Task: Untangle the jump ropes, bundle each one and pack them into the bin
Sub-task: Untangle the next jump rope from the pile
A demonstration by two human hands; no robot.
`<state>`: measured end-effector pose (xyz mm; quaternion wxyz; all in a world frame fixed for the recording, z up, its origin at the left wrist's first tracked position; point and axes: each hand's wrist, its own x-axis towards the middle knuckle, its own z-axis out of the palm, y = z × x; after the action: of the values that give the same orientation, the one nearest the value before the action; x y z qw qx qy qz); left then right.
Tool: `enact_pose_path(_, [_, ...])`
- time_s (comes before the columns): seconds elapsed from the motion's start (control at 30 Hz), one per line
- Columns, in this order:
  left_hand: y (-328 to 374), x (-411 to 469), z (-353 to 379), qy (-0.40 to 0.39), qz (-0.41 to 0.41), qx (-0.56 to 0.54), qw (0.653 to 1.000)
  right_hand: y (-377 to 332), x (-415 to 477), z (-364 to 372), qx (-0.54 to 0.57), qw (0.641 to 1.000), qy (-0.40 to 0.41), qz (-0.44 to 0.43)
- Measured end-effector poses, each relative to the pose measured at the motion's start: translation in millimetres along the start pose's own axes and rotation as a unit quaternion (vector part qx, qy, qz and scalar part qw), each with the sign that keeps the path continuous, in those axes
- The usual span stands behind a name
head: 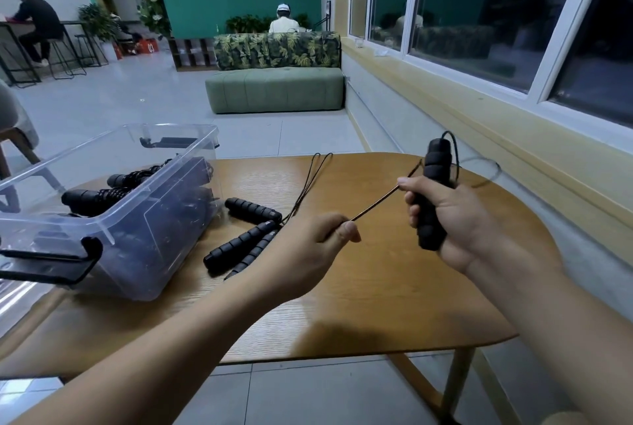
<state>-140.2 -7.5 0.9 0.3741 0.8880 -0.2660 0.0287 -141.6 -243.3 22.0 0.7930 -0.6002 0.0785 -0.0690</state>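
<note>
Cord loop [486,169] right of the held handle [435,164] is motion-blurred, path unclear. Handle's mid part is hidden in right hand [455,219]. The cord [374,203] btwn hands vanishes inside left hand [318,238]. Left edge cuts off the bin [164,246]; bundles [99,197] inside show only thru cloudy plastic, count can't tell. Of the loose handles [239,246] on table [376,287], the lowest sits partly behind left wrist. Loose cords [306,185] too thin to tell if knotted.

Bare table [359,294] near edge; bin [113,219], loose handles [246,236] crowd left side.
</note>
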Motion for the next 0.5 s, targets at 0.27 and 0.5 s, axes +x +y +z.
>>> enact_pose_path(0.27, [-6.2,3.2,-1.7,0.035,0.002,0.015,0.999,2.9,-12.4,8.1,-0.011,0.997,-0.074,0.018])
enact_pose_path(0.5, [-7.4,0.4,-0.2,0.039,0.025,0.03,0.998,11.7,-26.3,23.6,-0.11,0.989,-0.103,-0.009])
